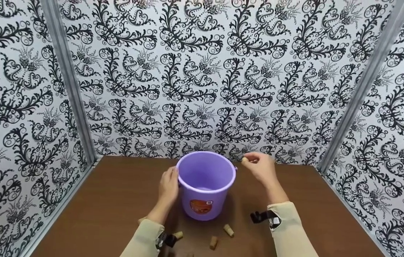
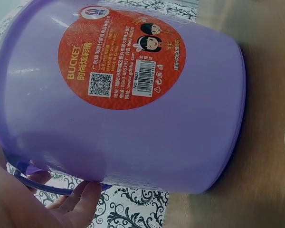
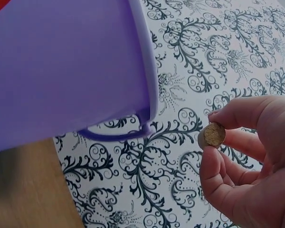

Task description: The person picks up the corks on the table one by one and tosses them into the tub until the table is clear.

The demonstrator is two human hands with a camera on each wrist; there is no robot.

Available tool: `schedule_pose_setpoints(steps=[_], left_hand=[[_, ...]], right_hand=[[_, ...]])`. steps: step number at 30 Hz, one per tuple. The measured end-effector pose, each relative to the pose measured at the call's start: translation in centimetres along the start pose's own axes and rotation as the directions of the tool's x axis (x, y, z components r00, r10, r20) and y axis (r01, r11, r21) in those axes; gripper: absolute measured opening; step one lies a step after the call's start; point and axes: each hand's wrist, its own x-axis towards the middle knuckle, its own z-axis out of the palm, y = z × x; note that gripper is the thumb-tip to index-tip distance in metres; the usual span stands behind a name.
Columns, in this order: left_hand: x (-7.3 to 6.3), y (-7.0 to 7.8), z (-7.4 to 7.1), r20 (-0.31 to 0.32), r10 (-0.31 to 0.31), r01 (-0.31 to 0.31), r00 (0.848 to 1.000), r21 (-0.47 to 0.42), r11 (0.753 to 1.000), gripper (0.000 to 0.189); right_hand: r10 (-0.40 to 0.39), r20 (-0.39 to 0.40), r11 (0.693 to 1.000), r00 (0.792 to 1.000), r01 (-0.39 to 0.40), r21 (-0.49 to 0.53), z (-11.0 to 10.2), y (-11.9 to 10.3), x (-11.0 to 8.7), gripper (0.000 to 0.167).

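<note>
A purple bucket (image 1: 202, 210) with an orange label stands upright on the brown table. My left hand (image 1: 169, 185) holds the bucket's left side near the rim; in the left wrist view its fingers (image 2: 83, 204) curl by the bucket's handle (image 2: 42, 186). Right of the bucket, my right hand (image 1: 262, 168) pinches a cork (image 3: 212, 135) between thumb and fingertips. That cork is apart from the bucket, at about rim height. Inside the bucket, the visible part of the floor (image 1: 205, 188) is bare purple.
Several corks lie on the brown table (image 1: 116, 192) in front of the bucket, among them a light cork (image 1: 229, 230), a darker cork (image 1: 213, 242) and another cork (image 1: 178, 235) by the left wrist camera. Patterned walls (image 1: 194, 89) enclose the table at the back and sides.
</note>
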Motion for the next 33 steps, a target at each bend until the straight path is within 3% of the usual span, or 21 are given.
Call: schedule_pose_setpoints(steps=[13, 20, 33], left_hand=[[-0.1, -0.6, -0.5, 0.012, -0.017, 0.017, 1.000, 0.004, 1.000, 0.037], [-0.2, -0.6, -0.3, -0.013, 0.040, -0.040, 0.999, -0.023, 0.999, 0.034], [0.2, -0.2, 0.0, -0.015, 0.031, -0.031, 0.999, -0.029, 0.999, 0.035]], right_hand=[[0.011, 0.022, 0.999, 1.000, -0.012, 0.031, 2.5, -2.0, -0.6, 0.025], [-0.001, 0.022, 0.994, 1.000, -0.001, 0.108, 3.6, -3.0, -0.7, 0.023], [0.093, 0.071, 0.977, 0.993, -0.105, 0.187, 5.3, -4.4, -0.4, 0.027]])
